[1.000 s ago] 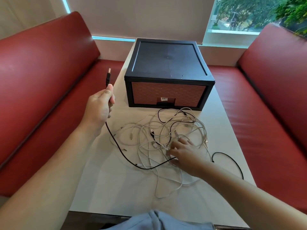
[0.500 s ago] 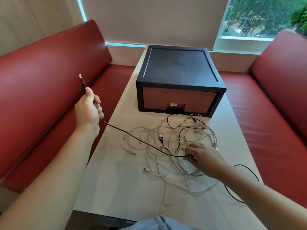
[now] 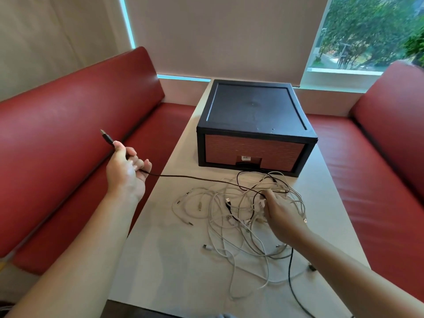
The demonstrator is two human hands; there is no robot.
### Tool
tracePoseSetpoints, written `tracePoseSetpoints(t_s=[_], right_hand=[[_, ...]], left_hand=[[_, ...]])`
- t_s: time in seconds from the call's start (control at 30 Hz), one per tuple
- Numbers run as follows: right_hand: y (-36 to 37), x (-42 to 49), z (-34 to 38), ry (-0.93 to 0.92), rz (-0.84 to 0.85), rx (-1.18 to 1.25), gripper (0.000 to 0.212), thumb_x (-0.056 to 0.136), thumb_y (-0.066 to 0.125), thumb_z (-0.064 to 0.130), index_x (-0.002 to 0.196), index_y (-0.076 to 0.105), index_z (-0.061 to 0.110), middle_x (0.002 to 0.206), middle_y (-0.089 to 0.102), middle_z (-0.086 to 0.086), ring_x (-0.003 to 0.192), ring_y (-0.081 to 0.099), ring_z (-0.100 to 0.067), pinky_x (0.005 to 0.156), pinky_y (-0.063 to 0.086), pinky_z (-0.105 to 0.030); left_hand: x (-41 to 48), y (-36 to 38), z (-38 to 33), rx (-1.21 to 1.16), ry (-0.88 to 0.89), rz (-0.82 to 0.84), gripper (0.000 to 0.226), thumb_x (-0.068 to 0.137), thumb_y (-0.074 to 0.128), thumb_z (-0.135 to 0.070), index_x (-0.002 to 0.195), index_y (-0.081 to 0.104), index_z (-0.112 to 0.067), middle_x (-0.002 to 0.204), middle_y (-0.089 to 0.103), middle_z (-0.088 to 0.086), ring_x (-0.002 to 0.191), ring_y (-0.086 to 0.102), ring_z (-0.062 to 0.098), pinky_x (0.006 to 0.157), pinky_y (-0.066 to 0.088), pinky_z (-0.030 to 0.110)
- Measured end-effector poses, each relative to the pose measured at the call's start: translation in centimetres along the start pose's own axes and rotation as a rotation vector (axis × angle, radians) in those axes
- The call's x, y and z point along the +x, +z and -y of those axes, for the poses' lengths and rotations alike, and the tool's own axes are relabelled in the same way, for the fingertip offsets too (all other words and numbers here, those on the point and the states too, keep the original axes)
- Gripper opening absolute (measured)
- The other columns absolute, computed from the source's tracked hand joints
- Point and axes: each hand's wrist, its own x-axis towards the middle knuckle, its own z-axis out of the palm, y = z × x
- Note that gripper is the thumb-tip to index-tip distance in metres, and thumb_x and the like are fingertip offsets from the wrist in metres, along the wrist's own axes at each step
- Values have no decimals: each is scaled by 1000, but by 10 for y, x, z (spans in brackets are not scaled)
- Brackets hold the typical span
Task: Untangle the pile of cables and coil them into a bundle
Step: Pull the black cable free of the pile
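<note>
A tangled pile of white cables point(image 3: 231, 226) lies on the white table point(image 3: 165, 267), in front of a black box. A black cable point(image 3: 195, 178) runs taut from the pile out to the left. My left hand point(image 3: 127, 171) holds that cable's USB end out over the left bench, plug sticking up past my thumb. My right hand point(image 3: 281, 210) rests on the right side of the pile, fingers pinching where the black cable enters the tangle. More black cable trails past my right forearm toward the table's near edge.
A black box with a reddish drawer front point(image 3: 253, 131) stands at the table's far end, just behind the pile. Red benches point(image 3: 57, 143) flank the table on both sides. A window is at the back right.
My left hand has pulled the black cable's USB end farther left, off the table edge, drawing the cable straight. My right hand stays on the pile. The camera view has shifted.
</note>
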Motion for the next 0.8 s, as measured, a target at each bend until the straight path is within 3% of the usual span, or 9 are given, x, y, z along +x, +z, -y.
tracePoseSetpoints(t_s=[0.07,0.17,0.23,0.3,0.4,0.5,0.63,0.73,0.8], right_hand=[[-1,4,9,-52,11,-39,22,102,35,28,114,50,16,102,60,0,78,57,-25,52,33,-30],[-7,7,20,-130,-31,-142,26,102,38,38,91,52,20,82,56,7,62,50,-20,43,18,-22],[-10,10,20,-134,-34,-159,33,101,35,43,78,44,22,65,45,11,54,44,-19,41,23,-26],[-10,12,17,-113,12,-182,40,99,24,51,74,41,25,60,45,11,55,48,-19,46,34,-30],[-9,12,12,-88,51,-212,50,96,14,57,73,45,25,67,57,6,59,51,-19,52,41,-32],[-11,10,6,-87,45,-216,55,96,13,58,79,53,24,73,62,5,66,58,-20,55,46,-33],[-18,4,-10,-107,-2,-251,57,97,13,54,87,59,22,80,66,4,76,64,-23,56,36,-31],[-19,-2,-27,-72,-30,-268,77,90,-5,64,88,61,24,82,69,4,79,66,-24,57,46,-33],[-21,-8,-38,-23,-42,-248,82,87,-5,65,98,65,25,87,71,2,84,67,-26,62,49,-34]], left_hand=[[-3,3,2,-17,-10,2,48,103,39,-45,65,43,-17,47,27,-9,42,22,7,51,46,18],[-6,6,5,-31,-23,19,48,103,39,-45,65,43,-17,50,28,-9,42,23,7,53,48,20],[-7,7,4,-56,-35,27,48,103,39,-46,65,44,-17,50,28,-8,42,24,7,55,51,21],[-7,7,1,-111,-41,37,48,103,38,-47,66,46,-17,50,29,-8,43,26,7,58,53,22],[-7,7,-2,-171,-25,37,49,104,37,-44,66,47,-16,49,31,-7,44,28,7,58,52,21],[-4,5,-6,-169,4,11,49,104,37,-44,65,45,-16,49,27,-8,43,25,7,48,38,17],[6,-3,-11,-143,27,-21,48,104,37,-44,65,43,-16,49,23,-8,42,21,7,45,27,17],[17,-9,-15,-109,30,-74,48,104,37,-45,64,41,-17,51,20,-7,42,19,8,44,25,17],[26,-14,-22,-113,38,-107,48,103,37,-45,64,40,-17,52,19,-7,42,18,8,44,24,18]])
